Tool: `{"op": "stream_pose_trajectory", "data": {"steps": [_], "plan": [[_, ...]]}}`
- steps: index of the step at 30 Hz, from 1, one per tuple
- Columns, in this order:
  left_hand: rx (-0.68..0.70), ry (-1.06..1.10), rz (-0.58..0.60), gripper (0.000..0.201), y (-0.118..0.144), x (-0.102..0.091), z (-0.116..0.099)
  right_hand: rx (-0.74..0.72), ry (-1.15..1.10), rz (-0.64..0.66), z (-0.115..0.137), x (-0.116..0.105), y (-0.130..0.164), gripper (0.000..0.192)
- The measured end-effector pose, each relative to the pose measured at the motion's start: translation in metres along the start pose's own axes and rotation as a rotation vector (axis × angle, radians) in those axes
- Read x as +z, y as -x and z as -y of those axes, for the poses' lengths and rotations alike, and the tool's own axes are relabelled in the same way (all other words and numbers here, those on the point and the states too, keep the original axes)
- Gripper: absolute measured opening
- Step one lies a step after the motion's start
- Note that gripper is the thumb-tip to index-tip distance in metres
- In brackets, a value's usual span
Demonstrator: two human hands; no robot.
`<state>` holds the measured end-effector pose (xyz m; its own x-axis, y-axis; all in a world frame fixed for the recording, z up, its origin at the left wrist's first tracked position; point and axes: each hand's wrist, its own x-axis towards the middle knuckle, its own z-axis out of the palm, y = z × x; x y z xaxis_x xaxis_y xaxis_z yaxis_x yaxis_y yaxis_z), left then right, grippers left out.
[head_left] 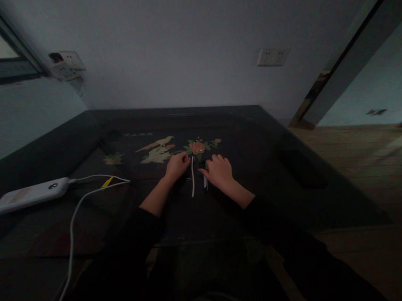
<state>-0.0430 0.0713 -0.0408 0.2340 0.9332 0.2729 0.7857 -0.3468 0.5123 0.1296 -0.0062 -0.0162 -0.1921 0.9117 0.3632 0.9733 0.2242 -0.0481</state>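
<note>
While the dark sleeves (138, 238) of the person reach in from the bottom edge, a white charging cable (71, 231) runs up from the lower left, bends on the worktop (188, 224) and doubles back to a white power bank (31, 196) lying at the far left; a yellow tag (107, 182) is wrapped on the cable near that bend. Near the middle of the worktop lies a narrow white strip (192, 180), slightly curved, pointing away from the person, between the two hands. The left hand (178, 165) is curled, its fingertips just beside the strip's far end; whether it pinches the strip cannot be told. The right hand (219, 170) has its fingers bent and its thumb pointing inward, over a slim black-and-white item (205, 182) that is mostly covered; its kind, and how firmly it is held, cannot be made out. Well to the right lies a dark rectangular item (302, 168), too dim to identify. Just beyond the hands, the worktop bears a printed peony (197, 147) with leaves and, left of it, a pale bird (156, 144). Farther back, a double wall socket (273, 56) sits on the pale wall (171, 57), with more sockets (67, 64) in the left corner. Wooden flooring (341, 160) shows at right.
</note>
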Motion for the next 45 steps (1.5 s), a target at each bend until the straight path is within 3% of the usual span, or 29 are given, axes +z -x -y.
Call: {"op": "stream_pose_trajectory", "data": {"steps": [17,23,26,30,34,40,45], "plan": [[0.009,-0.013,-0.006,0.021,0.001,-0.001,-0.002,0.049,-0.003,0.143,0.004,0.003,-0.003,0.033],[0.018,0.003,-0.012,0.018,0.002,-0.001,-0.004,0.081,-0.08,0.11,0.001,0.0,-0.006,0.03],[-0.001,0.085,-0.074,0.006,0.003,-0.002,-0.006,0.099,-0.198,0.074,-0.005,0.0,-0.009,0.028],[0.064,0.205,-0.168,0.024,0.004,-0.005,-0.014,0.1,-0.435,-0.034,-0.015,0.001,-0.013,0.024],[0.154,0.345,-0.209,0.022,0.008,-0.004,-0.03,0.113,-0.7,-0.14,-0.024,0.003,-0.014,0.018],[0.219,0.542,-0.083,0.023,0.025,-0.001,-0.061,0.153,-1.056,-0.236,-0.029,0.0,-0.015,0.022],[0.16,0.709,0.058,0.045,0.041,-0.001,-0.079,0.168,-1.18,-0.249,-0.024,-0.007,-0.013,0.025]]}}
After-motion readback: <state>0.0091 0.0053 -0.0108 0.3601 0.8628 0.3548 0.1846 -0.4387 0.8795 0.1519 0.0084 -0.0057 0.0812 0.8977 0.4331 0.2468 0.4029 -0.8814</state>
